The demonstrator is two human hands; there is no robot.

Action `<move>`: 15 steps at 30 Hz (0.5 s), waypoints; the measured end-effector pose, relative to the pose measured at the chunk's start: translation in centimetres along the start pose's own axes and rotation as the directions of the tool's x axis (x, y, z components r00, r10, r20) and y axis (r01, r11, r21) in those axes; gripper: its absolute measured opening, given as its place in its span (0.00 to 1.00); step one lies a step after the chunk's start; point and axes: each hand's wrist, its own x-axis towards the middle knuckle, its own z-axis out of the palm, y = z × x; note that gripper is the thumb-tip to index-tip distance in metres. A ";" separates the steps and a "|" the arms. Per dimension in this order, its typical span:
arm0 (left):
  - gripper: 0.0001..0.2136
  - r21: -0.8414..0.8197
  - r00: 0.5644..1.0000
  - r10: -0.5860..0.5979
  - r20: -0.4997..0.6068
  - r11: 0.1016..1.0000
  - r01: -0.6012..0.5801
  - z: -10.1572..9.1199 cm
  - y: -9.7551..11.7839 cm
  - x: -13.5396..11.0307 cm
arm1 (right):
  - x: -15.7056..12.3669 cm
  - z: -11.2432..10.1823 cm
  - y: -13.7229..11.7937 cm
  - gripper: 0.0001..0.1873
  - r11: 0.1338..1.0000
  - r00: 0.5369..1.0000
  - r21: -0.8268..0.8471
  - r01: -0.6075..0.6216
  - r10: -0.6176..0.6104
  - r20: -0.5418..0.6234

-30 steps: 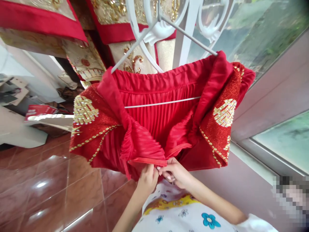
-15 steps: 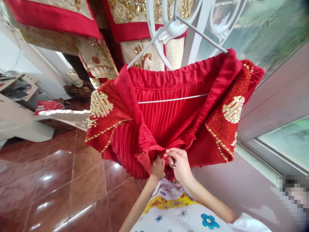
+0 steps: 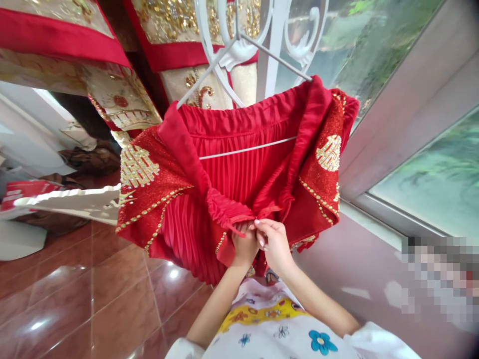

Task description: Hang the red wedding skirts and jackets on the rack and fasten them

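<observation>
A red pleated skirt [image 3: 232, 167] with a gathered waistband, glittery side panels and gold beaded motifs hangs on a white wire hanger [image 3: 275, 54]. Both hands meet at the front of its waistband. My right hand [image 3: 276, 247] pinches the red fabric edge between thumb and fingertips. My left hand [image 3: 245, 248] is closed on the skirt front just beside it, its fingers partly hidden by cloth. A short red cord [image 3: 236, 231] sticks out over the left fingers. Whatever small part lies between the fingertips is too small to make out.
Behind the skirt stands a white scrolled metal frame [image 3: 239, 52]. Cream and gold garments with red borders [image 3: 175, 57] hang at the back left. A window frame [image 3: 396, 94] and pale wall [image 3: 359, 264] flank the right. Reddish tiles [image 3: 119, 299] cover the floor.
The view has swung right, so the skirt sits further left. My left hand has turned and come closer against the right one. The red cord now shows over its fingers.
</observation>
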 end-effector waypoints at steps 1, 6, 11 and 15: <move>0.11 -0.002 1.000 0.013 0.014 1.000 -0.013 -0.2 0.0 0.2 | 0.0 0.2 -0.5 0.12 1.000 1.000 0.017 0.002 -0.002 0.010; 0.11 -0.017 0.992 -0.059 0.109 0.998 0.061 -1.5 0.0 0.5 | 0.1 1.6 -3.8 0.09 0.998 0.996 0.059 -0.002 -0.004 0.089; 0.10 -0.025 0.933 -0.242 0.266 0.966 0.258 -2.9 1.0 1.3 | 0.0 3.3 -4.5 0.12 0.987 0.983 -0.039 0.153 -0.148 0.110; 0.10 -0.091 0.889 -0.316 0.332 0.927 0.363 -4.6 1.6 0.2 | -0.3 1.2 -2.7 0.19 0.817 0.922 -0.431 0.383 -0.305 0.240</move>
